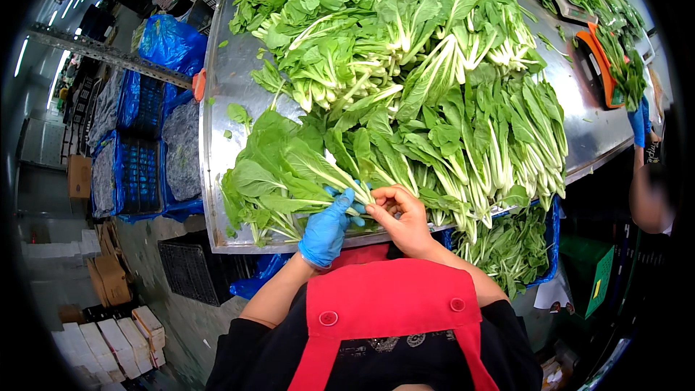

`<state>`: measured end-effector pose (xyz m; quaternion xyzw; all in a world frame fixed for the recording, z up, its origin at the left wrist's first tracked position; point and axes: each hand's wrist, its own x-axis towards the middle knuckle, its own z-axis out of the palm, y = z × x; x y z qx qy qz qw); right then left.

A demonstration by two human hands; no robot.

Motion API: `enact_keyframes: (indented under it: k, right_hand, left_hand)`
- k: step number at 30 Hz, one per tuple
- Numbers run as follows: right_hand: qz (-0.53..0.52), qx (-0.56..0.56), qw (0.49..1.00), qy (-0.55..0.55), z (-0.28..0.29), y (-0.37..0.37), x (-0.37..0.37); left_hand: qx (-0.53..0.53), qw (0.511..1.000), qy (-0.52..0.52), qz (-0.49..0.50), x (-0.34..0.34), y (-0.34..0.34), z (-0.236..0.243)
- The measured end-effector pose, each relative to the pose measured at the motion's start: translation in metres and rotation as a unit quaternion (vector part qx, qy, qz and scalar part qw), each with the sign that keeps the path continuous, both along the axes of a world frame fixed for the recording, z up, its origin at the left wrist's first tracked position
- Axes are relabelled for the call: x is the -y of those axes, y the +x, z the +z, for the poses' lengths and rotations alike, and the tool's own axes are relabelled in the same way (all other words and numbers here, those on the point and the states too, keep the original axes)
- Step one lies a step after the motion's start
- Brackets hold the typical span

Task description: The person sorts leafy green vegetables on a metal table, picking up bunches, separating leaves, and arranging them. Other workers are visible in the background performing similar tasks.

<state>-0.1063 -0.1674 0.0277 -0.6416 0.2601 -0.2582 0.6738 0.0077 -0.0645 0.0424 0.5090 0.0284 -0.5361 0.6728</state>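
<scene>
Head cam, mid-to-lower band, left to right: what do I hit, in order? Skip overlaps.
Upper brown carton → black crate → gloved left hand → bare right hand → blue-rimmed container → green crate.
</scene>
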Motion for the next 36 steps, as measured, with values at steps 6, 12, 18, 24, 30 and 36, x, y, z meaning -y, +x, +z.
enact_keyframes:
  k: [6,12,18,24,30,36]
  right_hand:
    - [0.014,0.051,0.992,-0.117,0.006,0.014,-0.008]
    - [0.096,0.122,0.979,-0.133,0.018,0.044,-0.018]
    - [0.100,0.028,0.934,-0.343,0.028,0.061,-0.014]
    - [0.169,-0.032,0.985,0.000,-0.008,0.060,-0.032]
    - [0.144,0.000,0.947,0.286,-0.015,0.042,-0.032]
    - [0.148,-0.035,0.955,0.256,-0.019,0.025,-0.028]
  left_hand:
    - [-0.001,0.998,-0.024,0.058,-0.015,0.010,-0.005]
    - [0.035,0.985,0.005,0.168,-0.037,0.046,0.006]
    - [0.245,0.952,0.132,0.128,-0.058,0.046,0.023]
    - [0.237,0.967,0.082,0.053,-0.056,0.029,0.017]
    - [0.087,0.989,-0.045,0.107,-0.055,0.020,-0.007]
    - [0.046,0.996,0.003,0.077,-0.043,0.009,-0.008]
